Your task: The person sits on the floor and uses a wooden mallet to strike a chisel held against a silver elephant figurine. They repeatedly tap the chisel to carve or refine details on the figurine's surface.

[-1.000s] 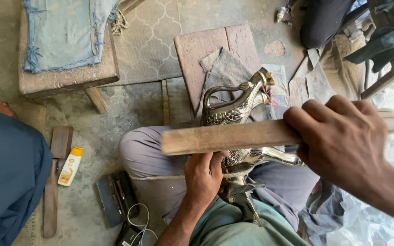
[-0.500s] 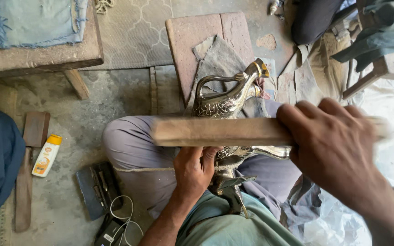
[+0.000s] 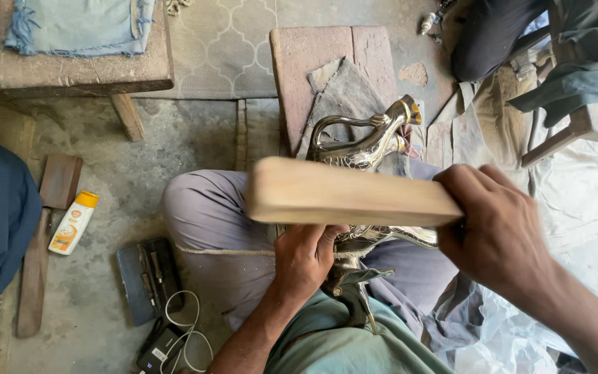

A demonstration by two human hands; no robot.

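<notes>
Fingers (image 3: 482, 201) of the right hand (image 3: 503, 235) wrap tightly around one end of a flat, pale wooden bat (image 3: 351, 192), held level above the lap. Under it, the left hand (image 3: 306, 260) curls closed around the base of a shiny, silver-coloured, bird-shaped metal vessel (image 3: 365, 149) resting on the knees. Its beak points toward the near edge of a reddish stone slab (image 3: 313, 62). Open floor lies left, beside a yellow-capped white bottle (image 3: 73, 223).
</notes>
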